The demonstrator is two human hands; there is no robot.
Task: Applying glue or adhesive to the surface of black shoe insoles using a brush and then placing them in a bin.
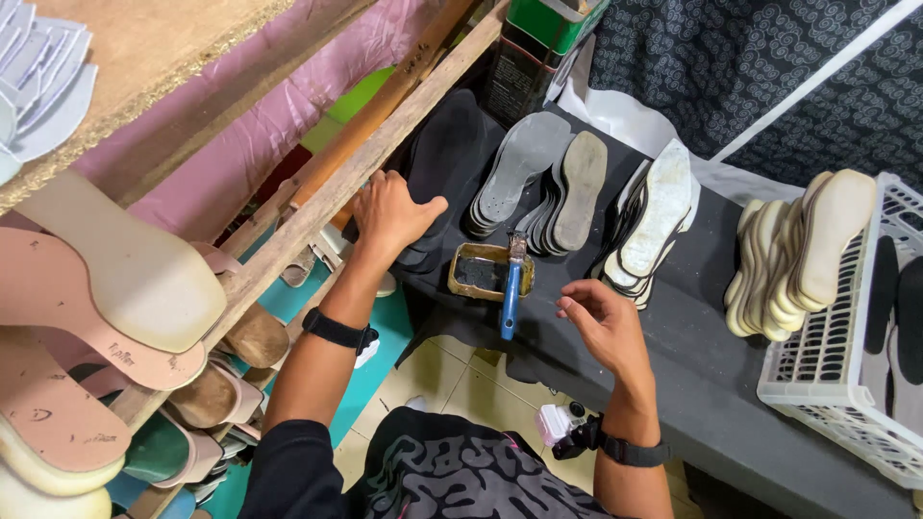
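Left hand: flat, fingers spread, palm down on a black sole at the table's far edge; it presses rather than grips, likely to steady the sole where it lies.
Right hand: hovers empty over the table, fingers loosely curled and apart, just beside the brush.
Brush: blue handle, head resting in the glue tin, handle sticking out toward the person, so it seems parked within easy reach.
Grey soles: fanned in an overlapping stack beyond the tin, probably so each can be lifted off in turn.
White soles: a second fanned stack to the right, leaning on edge.
Basket: white plastic, at the right, with pale soles propped against its side.
Table: covered in dark cloth.
Room: wooden racks on the left carry pink and tan soles; a green can stands at the back; tiled floor below.
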